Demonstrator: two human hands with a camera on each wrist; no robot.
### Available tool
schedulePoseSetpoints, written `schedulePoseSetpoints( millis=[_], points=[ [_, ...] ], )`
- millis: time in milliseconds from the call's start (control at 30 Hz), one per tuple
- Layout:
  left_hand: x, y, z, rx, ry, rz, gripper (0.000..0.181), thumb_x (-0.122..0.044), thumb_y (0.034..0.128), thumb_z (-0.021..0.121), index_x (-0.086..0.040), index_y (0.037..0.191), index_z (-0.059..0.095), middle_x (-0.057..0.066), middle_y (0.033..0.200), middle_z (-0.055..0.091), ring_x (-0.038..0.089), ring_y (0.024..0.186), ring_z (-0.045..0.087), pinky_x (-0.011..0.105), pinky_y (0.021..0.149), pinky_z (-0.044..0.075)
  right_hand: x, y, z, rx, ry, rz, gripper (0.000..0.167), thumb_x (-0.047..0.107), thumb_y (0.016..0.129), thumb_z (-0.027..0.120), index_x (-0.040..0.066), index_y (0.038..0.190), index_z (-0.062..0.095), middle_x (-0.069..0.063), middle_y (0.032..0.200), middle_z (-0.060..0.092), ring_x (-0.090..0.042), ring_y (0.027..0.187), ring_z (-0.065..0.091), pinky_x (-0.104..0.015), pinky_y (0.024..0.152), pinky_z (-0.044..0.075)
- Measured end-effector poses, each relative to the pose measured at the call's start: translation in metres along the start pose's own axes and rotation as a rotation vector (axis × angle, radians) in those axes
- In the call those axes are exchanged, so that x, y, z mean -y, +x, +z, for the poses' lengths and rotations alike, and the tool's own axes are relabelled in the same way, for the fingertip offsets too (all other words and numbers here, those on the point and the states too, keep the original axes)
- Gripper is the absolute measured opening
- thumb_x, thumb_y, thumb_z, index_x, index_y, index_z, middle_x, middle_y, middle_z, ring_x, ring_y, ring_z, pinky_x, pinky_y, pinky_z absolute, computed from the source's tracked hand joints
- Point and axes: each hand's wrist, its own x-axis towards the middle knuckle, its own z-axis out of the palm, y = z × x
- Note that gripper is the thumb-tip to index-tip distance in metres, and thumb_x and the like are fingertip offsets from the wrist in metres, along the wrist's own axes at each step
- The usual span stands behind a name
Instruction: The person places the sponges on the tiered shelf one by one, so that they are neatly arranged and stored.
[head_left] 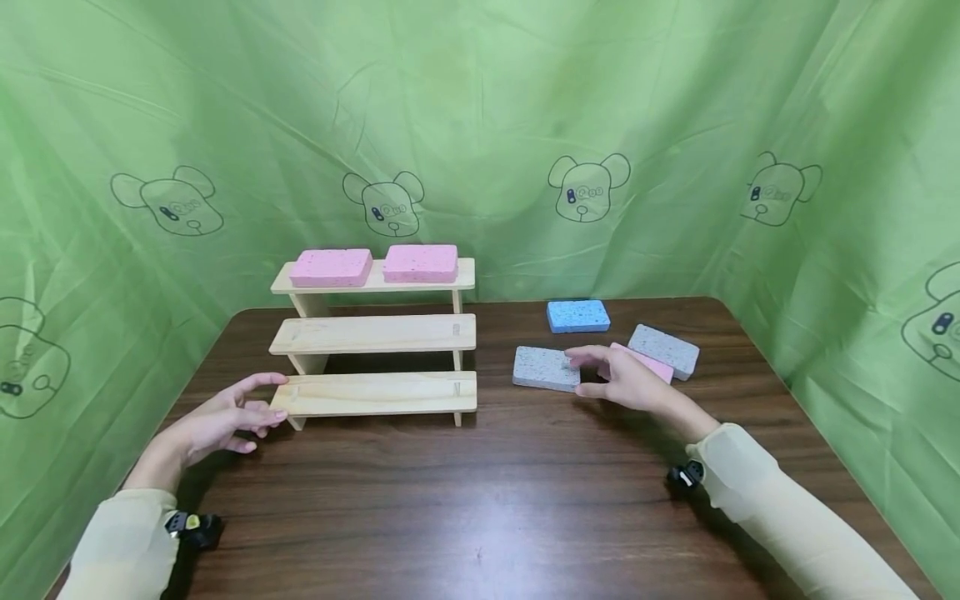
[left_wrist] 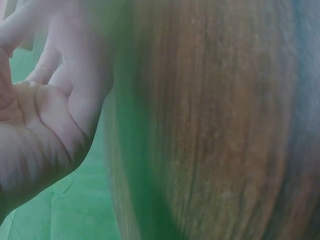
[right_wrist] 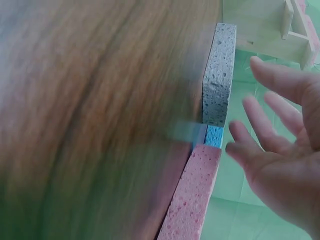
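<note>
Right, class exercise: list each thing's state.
Wooden shelf: upright
Left pink sponge: flat, shelved
Middle pink sponge: flat, shelved
Right pink sponge: partly hidden
Blue sponge: flat, unheld
Left grey sponge: flat, ungripped
Right grey sponge: unheld
Left hand: at shelf end, grip unclear
Right hand: fingers apart, nothing held
Green drape: hanging, creased

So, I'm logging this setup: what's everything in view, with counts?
table: 1, dark brown, centre
wooden stand: 1, pale, left on the table
pink sponges: 3, pink, two atop the stand, one on the table
grey sponges: 2, grey, right of the stand
blue sponge: 1, blue, behind the left grey sponge
backdrop: 1, green, behind and beside the table
wrist devices: 2, black, wrists
sleeves: 2, cream, forearms
left hand: 1, bare, at the lowest tier's left end
right hand: 1, bare, at the left grey sponge
</note>
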Motion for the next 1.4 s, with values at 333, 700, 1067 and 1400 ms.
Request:
schedulePoseSetpoints(
  millis=[333,700,1067,1400],
  points=[
    [-0.002,-0.002,0.001,0.003,-0.003,0.008,0.061,-0.018,0.0980,0.069,-0.029,0.146,0.033,0.006,0.093,0.062,0.017,0.078,0.058,0.036,0.063,0.058,0.002,0.002,0.005,-0.024,0.079,0.026,0.078,-0.005,0.085,0.079,-0.007,0.151,0.038,-0.028,0.155,0.036,-0.045,0.141,0.036,-0.054,0.104,0.043],
    [0.001,-0.003,0.000,0.025,-0.011,0.021,0.059,-0.017,0.0991,0.067,-0.030,0.146,0.034,0.004,0.093,0.063,0.017,0.078,0.058,0.036,0.063,0.058,-0.009,0.003,0.012,-0.013,0.051,0.089,0.089,-0.004,0.083,0.081,-0.014,0.152,0.026,-0.036,0.155,0.026,-0.051,0.139,0.034,-0.042,0.097,0.051],
    [-0.003,-0.003,0.002,0.008,-0.009,0.018,0.061,-0.017,0.0984,0.068,-0.029,0.147,0.033,0.006,0.094,0.063,0.017,0.078,0.058,0.036,0.062,0.057,-0.007,0.013,0.011,0.016,-0.124,0.133,0.078,0.000,0.081,0.083,-0.018,0.143,0.040,-0.034,0.145,0.045,-0.045,0.134,0.046,-0.055,0.110,0.037],
    [-0.001,-0.003,0.000,0.017,-0.014,0.010,0.058,-0.017,0.0984,0.068,-0.032,0.144,0.035,0.003,0.093,0.064,0.016,0.078,0.058,0.037,0.064,0.058,-0.008,0.017,0.010,0.008,-0.152,0.162,0.081,0.002,0.078,0.087,-0.017,0.143,0.042,-0.034,0.142,0.049,-0.046,0.129,0.051,-0.056,0.109,0.038]
  ],
)
